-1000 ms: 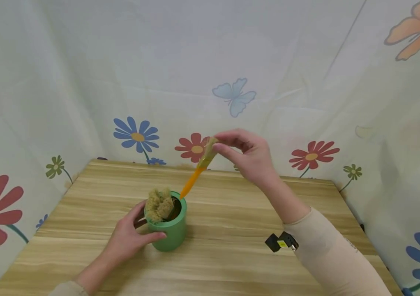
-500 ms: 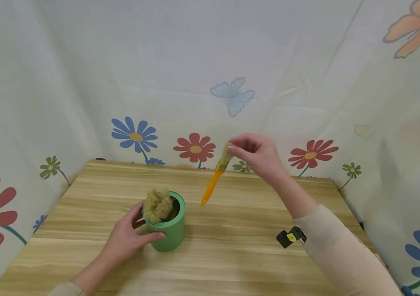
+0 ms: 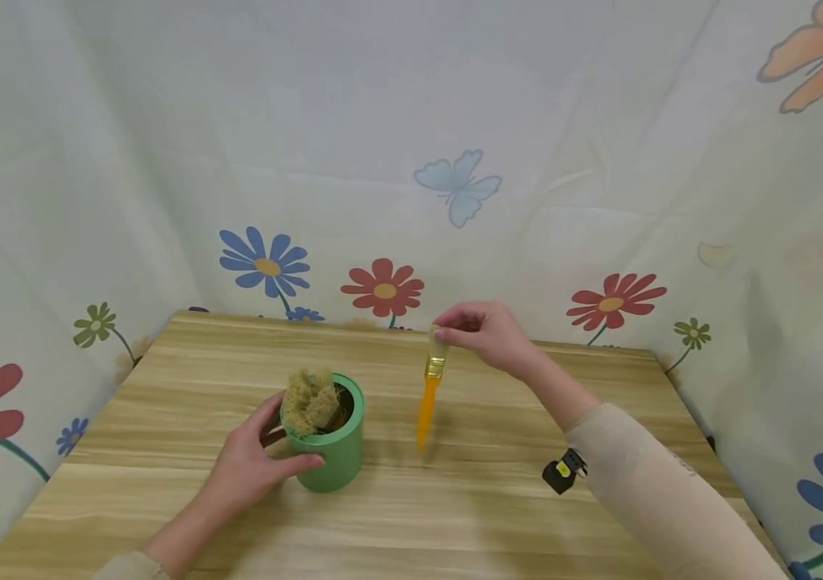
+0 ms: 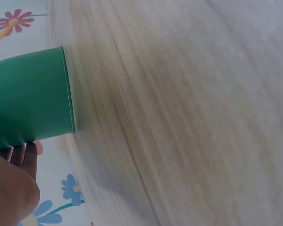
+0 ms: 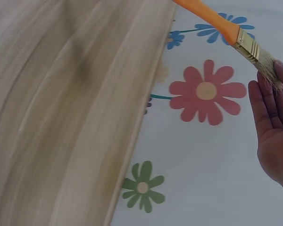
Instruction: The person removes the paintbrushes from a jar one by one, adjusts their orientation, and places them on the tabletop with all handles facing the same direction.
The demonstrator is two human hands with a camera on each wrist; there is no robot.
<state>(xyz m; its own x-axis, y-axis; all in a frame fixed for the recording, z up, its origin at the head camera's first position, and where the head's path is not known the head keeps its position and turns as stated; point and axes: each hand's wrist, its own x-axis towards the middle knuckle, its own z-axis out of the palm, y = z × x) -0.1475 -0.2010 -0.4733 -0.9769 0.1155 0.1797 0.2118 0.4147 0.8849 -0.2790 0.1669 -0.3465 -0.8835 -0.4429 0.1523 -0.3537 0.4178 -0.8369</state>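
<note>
My right hand (image 3: pixel 487 334) pinches a paintbrush (image 3: pixel 429 391) by its pale bristles, so the orange handle (image 3: pixel 426 415) hangs downward over the table. In the right wrist view the metal band (image 5: pixel 247 46) and the bristles (image 5: pixel 268 68) show between thumb and fingers. To the left, a green round pot (image 3: pixel 332 467) stands upright on the table, and my left hand (image 3: pixel 252 459) grips its side. Tan bristly brush heads (image 3: pixel 310 403) stick up out of the pot's dark opening. The left wrist view shows the pot's green wall (image 4: pixel 33 94) with curled fingers (image 4: pixel 30 157) against it.
Both hands work over a wood-grain table (image 3: pixel 527 515). Behind it and along the sides hangs a pale cloth (image 3: pixel 310 105) printed with flowers and butterflies. A small black device (image 3: pixel 564 471) is fixed at the right wrist.
The paintbrush has moved from over the pot's rim to the right and lower, turning from slanted to nearly vertical. The left hand and the pot have stayed in place.
</note>
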